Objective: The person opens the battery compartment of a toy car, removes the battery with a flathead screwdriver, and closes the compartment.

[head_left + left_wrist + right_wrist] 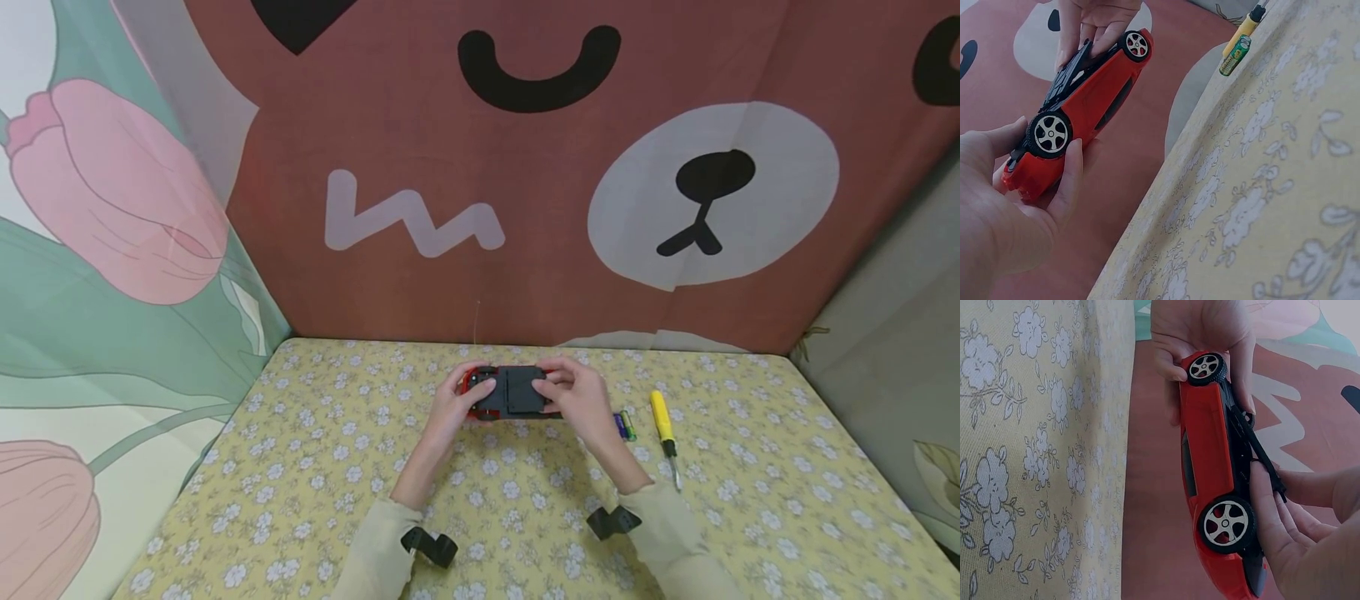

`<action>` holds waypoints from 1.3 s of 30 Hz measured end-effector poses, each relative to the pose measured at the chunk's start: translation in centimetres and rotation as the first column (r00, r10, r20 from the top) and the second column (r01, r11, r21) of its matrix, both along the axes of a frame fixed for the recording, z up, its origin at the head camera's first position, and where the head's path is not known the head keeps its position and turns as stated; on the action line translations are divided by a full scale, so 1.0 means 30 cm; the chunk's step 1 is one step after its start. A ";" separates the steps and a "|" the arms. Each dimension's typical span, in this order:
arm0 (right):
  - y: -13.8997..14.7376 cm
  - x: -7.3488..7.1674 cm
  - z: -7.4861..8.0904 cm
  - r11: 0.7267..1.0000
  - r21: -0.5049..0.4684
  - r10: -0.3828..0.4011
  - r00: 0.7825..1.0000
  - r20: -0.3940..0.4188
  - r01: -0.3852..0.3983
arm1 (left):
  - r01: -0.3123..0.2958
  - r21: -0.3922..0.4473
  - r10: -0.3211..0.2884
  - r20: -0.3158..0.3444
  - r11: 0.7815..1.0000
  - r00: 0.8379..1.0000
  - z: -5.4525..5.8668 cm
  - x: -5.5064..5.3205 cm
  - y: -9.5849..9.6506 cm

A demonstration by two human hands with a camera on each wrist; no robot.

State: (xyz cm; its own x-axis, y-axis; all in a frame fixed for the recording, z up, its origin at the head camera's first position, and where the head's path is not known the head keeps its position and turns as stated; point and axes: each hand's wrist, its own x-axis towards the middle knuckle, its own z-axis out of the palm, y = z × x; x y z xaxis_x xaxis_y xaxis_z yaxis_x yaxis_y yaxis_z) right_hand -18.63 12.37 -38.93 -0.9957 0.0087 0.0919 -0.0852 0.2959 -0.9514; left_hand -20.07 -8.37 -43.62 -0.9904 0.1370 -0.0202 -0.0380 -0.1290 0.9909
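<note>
A red toy car (1205, 434) is held upside down above the table, its black underside facing up. My left hand (453, 402) grips one end of it, thumb on the underside and fingers along the side by a wheel (1051, 134). At the other end my right hand (583, 404) pinches a black battery cover (1260, 450), thumb on top and fingers underneath. The cover stands tilted, one edge raised off the underside and the other close against the car. What lies beneath it is hidden in the head view (525, 390).
Just right of my right hand, small batteries (627, 425), one of them green, lie on the flowered tablecloth (510, 517). Farther right lies a screwdriver (662, 417) with a yellow handle. A printed cloth (420, 292) hangs behind the table.
</note>
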 end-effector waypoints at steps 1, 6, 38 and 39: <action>-0.001 0.000 0.001 1.000 0.001 -0.001 1.000 0.000 0.001 | 0.000 0.001 0.000 -0.001 1.000 1.000 0.000 0.000 0.000; -0.002 0.001 0.003 1.000 -0.001 -0.003 1.000 0.001 0.003 | -0.002 0.007 0.002 -0.002 1.000 1.000 0.004 0.003 0.001; -0.012 0.010 -0.008 0.999 -0.007 -0.040 0.998 -0.052 0.039 | -0.016 -0.006 0.016 -0.033 1.000 0.999 0.007 0.005 0.005; -0.017 0.011 -0.010 0.999 -0.008 -0.050 0.997 -0.064 0.049 | -0.017 -0.007 0.017 -0.036 1.000 0.999 0.008 0.006 0.004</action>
